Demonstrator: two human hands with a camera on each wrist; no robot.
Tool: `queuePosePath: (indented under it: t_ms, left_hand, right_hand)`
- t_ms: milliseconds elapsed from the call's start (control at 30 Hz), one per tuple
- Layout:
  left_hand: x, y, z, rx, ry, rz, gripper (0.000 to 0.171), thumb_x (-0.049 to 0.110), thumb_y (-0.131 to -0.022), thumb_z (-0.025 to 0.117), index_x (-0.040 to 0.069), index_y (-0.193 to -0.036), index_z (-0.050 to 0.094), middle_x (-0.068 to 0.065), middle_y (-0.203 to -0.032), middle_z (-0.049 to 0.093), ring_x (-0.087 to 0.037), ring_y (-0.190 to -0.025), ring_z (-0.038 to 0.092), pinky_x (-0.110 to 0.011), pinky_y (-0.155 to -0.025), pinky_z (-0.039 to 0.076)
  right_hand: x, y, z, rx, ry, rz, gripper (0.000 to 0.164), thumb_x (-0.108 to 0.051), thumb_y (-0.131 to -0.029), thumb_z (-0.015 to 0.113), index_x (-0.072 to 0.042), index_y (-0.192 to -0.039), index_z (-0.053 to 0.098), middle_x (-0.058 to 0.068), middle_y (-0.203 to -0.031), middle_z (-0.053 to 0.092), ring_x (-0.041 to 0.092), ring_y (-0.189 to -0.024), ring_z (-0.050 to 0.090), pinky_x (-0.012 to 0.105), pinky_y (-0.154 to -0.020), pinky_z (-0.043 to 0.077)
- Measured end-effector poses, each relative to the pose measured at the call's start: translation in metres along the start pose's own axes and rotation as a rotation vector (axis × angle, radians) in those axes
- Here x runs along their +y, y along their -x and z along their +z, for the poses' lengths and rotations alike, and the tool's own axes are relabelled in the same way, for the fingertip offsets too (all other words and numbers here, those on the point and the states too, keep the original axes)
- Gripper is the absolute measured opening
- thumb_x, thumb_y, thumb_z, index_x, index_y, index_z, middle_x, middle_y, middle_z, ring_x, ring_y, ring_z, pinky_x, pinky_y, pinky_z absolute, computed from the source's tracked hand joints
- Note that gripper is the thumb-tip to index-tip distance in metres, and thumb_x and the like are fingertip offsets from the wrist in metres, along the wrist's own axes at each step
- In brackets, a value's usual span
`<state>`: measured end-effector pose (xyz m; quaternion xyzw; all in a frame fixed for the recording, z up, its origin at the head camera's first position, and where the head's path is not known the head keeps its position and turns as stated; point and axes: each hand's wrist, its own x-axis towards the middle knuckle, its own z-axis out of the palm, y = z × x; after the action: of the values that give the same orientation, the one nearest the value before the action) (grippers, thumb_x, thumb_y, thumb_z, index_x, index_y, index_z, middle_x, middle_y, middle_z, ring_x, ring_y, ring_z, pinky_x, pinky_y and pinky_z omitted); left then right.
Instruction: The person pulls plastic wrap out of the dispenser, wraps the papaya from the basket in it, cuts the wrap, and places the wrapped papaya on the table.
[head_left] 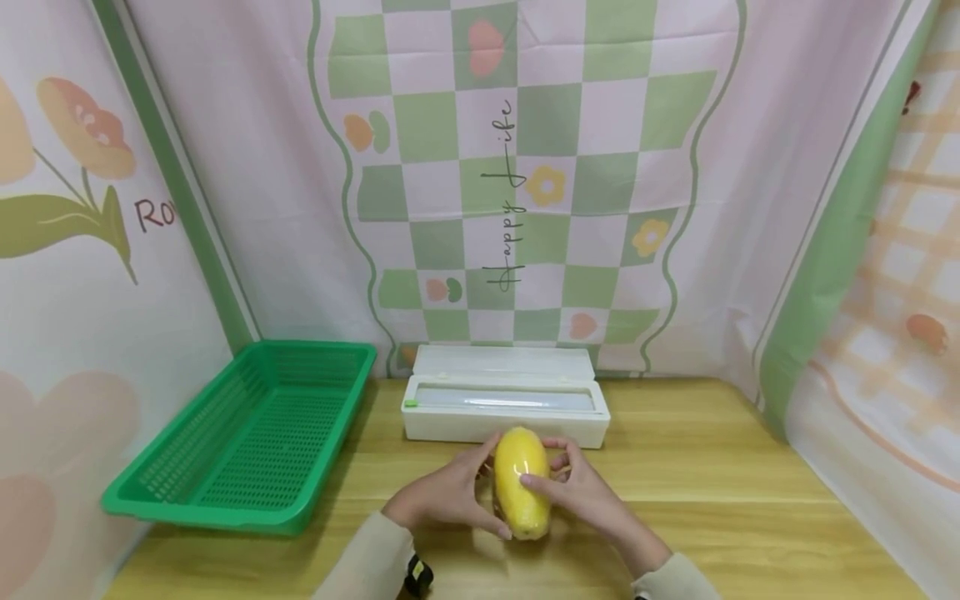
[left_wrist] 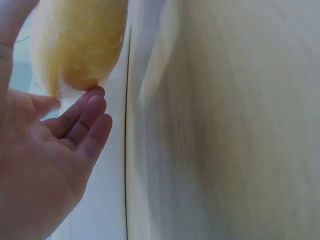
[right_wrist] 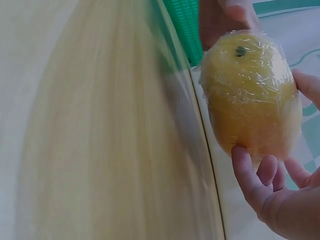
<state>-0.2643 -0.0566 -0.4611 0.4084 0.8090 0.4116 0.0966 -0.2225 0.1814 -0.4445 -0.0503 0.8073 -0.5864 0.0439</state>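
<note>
A long oval yellow fruit (head_left: 521, 479) is wrapped in clear, shiny cling film, with a small dark spot at one end in the right wrist view. Both hands hold it above the wooden table, in front of a white cling film dispenser. My left hand (head_left: 452, 492) cups its left side, thumb near the lower end; in the left wrist view its fingertips (left_wrist: 102, 92) touch the wrapped fruit (left_wrist: 82, 40). On the other side my right hand (head_left: 581, 487) grips it, thumb on top and fingers behind. The right wrist view shows the right-hand fingers (right_wrist: 245, 170) against the film.
The white cling film dispenser (head_left: 506, 427) has its lid raised, a film roll inside and a green slider at its left end. A green perforated basket (head_left: 318, 492) stands left on the wooden table (head_left: 697, 492). A patterned cloth (head_left: 480, 192) hangs behind.
</note>
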Motion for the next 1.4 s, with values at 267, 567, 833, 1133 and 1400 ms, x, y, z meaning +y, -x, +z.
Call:
queuePosePath:
  t_ms: [267, 567, 833, 1133, 1400]
  left_hand:
    - [-0.005, 0.0, -0.003, -0.006, 0.01, -0.021, 0.11, 0.038, -0.072, 0.092, 0.017, -0.158, 0.026, 0.007, -0.141, 0.051, -0.01, -0.12, 0.052, -0.035, -0.106, 0.043]
    - [-0.011, 0.0, -0.003, -0.054, 0.115, -0.011, 0.098, 0.028, -0.073, 0.092, 0.021, -0.152, 0.035, 0.009, -0.14, 0.052, -0.009, -0.125, 0.05, -0.034, -0.11, 0.038]
    - [-0.021, -0.003, -0.004, -0.062, 0.211, -0.045, 0.108, 0.022, -0.076, 0.09, 0.018, -0.16, 0.021, 0.006, -0.148, 0.046, -0.009, -0.13, 0.047, -0.029, -0.113, 0.033]
    - [-0.025, -0.008, -0.004, -0.052, 0.17, -0.072, 0.108, 0.023, -0.076, 0.09, 0.011, -0.159, 0.022, 0.001, -0.145, 0.048, -0.009, -0.125, 0.051, -0.027, -0.108, 0.039]
    - [-0.019, -0.005, -0.006, -0.066, 0.194, -0.072, 0.108, 0.02, -0.076, 0.09, 0.009, -0.159, 0.021, 0.0, -0.147, 0.046, -0.01, -0.128, 0.049, -0.029, -0.111, 0.036]
  right_hand:
    - [0.007, -0.001, 0.001, -0.044, -0.07, -0.022, 0.069, -0.02, -0.088, 0.076, -0.005, -0.143, 0.039, 0.024, -0.123, 0.046, 0.028, -0.093, 0.055, 0.041, -0.078, 0.057]
    - [0.009, -0.002, 0.004, -0.075, -0.082, -0.018, 0.072, -0.019, -0.087, 0.078, -0.002, -0.144, 0.037, 0.025, -0.125, 0.044, 0.029, -0.094, 0.055, 0.041, -0.08, 0.057]
    - [0.01, -0.008, 0.006, -0.056, -0.061, -0.011, 0.07, -0.024, -0.087, 0.078, -0.004, -0.143, 0.04, 0.023, -0.124, 0.045, 0.031, -0.1, 0.055, 0.041, -0.081, 0.057]
    - [0.007, -0.01, 0.005, -0.046, -0.09, 0.0, 0.068, -0.021, -0.09, 0.076, -0.002, -0.143, 0.039, 0.024, -0.126, 0.044, 0.03, -0.099, 0.053, 0.043, -0.08, 0.058]
    - [0.011, -0.013, 0.003, -0.048, -0.08, -0.01, 0.066, -0.024, -0.092, 0.074, -0.001, -0.142, 0.039, 0.024, -0.125, 0.045, 0.029, -0.097, 0.055, 0.041, -0.079, 0.058]
